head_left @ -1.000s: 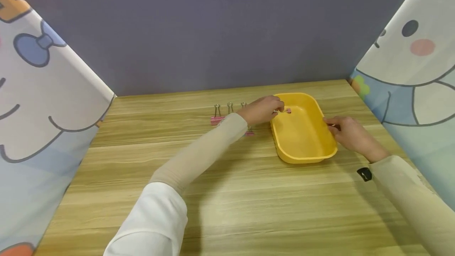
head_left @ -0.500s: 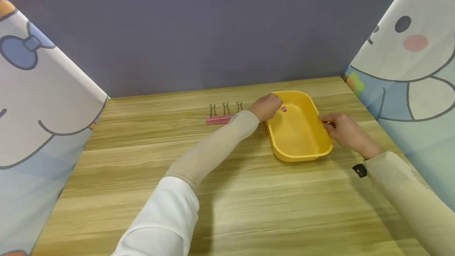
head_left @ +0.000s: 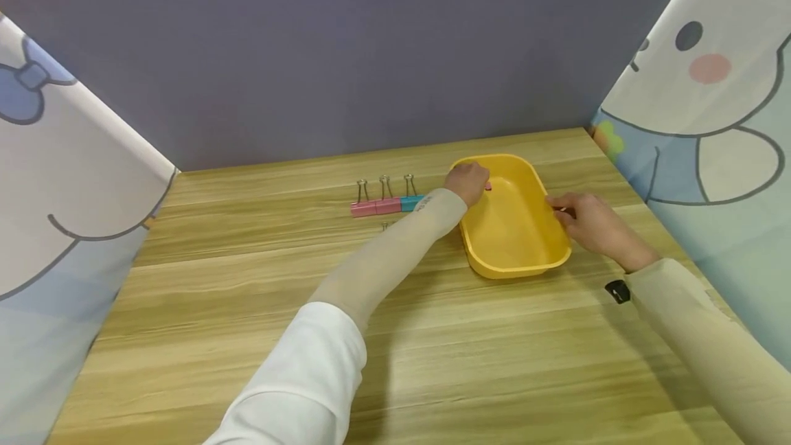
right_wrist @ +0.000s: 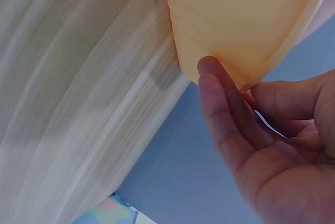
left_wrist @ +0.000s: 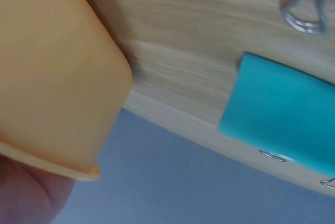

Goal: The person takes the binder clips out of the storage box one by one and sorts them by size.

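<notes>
A yellow plastic tray (head_left: 513, 232) stands on the table right of centre. My left hand (head_left: 467, 183) reaches over its left rim near the far corner; the fingers are hidden from view, so what they hold cannot be seen. Just past that hand, a small pink binder clip (head_left: 488, 186) shows inside the tray. My right hand (head_left: 590, 222) pinches the tray's right rim, with fingers (right_wrist: 217, 96) against the outer wall. Left of the tray, two pink binder clips (head_left: 375, 207) and a teal binder clip (head_left: 410, 203) stand in a row with handles up.
Small wire handles (head_left: 386, 226) show on the wooden table (head_left: 247, 294), partly covered by the left sleeve (head_left: 395, 259). A dark grey panel (head_left: 371, 53) rises behind the table. Cartoon-printed panels (head_left: 711, 101) flank both sides.
My left hand has moved right, farther over the tray, covering more of the small pink clip. The teal clip has come into view. My right hand keeps its grip while the whole view shifts slightly.
</notes>
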The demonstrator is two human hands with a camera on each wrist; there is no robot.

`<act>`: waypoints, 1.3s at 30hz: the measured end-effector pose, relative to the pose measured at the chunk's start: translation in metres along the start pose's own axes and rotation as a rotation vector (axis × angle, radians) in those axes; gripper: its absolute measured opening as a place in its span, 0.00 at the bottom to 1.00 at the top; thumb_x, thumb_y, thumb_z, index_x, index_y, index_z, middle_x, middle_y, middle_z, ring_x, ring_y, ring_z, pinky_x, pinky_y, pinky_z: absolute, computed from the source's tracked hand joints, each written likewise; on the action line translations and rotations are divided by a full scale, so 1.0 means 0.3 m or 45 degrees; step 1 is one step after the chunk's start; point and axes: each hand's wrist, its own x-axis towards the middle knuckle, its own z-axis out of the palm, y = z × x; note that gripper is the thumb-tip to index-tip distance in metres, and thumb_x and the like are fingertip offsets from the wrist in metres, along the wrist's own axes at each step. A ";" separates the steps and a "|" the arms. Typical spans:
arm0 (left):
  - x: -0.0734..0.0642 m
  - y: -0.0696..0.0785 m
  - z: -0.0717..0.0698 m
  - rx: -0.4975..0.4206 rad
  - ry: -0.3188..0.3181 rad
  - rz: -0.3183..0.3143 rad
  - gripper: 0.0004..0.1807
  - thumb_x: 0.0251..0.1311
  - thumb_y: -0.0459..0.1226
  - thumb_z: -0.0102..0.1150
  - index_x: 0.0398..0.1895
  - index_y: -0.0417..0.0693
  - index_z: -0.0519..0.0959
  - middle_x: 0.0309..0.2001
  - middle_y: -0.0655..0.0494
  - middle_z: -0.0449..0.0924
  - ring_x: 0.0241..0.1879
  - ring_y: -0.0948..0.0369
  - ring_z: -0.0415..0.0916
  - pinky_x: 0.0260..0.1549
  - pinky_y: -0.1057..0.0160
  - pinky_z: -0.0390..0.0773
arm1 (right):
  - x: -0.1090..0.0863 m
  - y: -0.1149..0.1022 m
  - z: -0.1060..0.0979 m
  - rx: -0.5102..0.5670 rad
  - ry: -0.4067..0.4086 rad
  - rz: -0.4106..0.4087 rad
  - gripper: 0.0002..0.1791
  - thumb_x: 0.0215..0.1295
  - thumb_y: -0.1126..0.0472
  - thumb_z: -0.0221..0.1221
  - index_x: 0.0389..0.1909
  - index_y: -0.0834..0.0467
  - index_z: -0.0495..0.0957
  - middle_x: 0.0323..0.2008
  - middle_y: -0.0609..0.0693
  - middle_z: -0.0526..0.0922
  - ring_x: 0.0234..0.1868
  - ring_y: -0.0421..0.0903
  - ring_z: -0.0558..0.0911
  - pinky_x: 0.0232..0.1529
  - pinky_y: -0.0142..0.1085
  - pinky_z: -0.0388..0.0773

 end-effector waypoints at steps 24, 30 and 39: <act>0.020 -0.001 0.019 0.008 -0.101 0.115 0.15 0.68 0.35 0.50 0.56 0.52 0.77 0.53 0.59 0.77 0.48 0.63 0.75 0.45 0.70 0.73 | 0.004 0.001 -0.002 0.039 -0.046 0.069 0.18 0.66 0.74 0.50 0.57 0.73 0.71 0.52 0.73 0.73 0.38 0.54 0.75 0.33 0.42 0.72; 0.018 -0.010 0.018 -0.062 -0.056 0.174 0.10 0.67 0.35 0.52 0.47 0.50 0.79 0.44 0.59 0.79 0.40 0.65 0.75 0.39 0.70 0.72 | 0.006 0.005 0.002 0.034 -0.047 0.067 0.19 0.66 0.74 0.50 0.57 0.73 0.71 0.52 0.73 0.73 0.36 0.54 0.75 0.31 0.40 0.72; 0.005 -0.014 -0.022 -0.081 0.022 0.296 0.02 0.65 0.32 0.54 0.36 0.48 0.74 0.31 0.59 0.72 0.31 0.65 0.67 0.32 0.71 0.67 | 0.019 0.016 -0.001 0.022 -0.055 0.067 0.19 0.67 0.73 0.50 0.57 0.73 0.71 0.52 0.73 0.73 0.33 0.52 0.74 0.29 0.39 0.70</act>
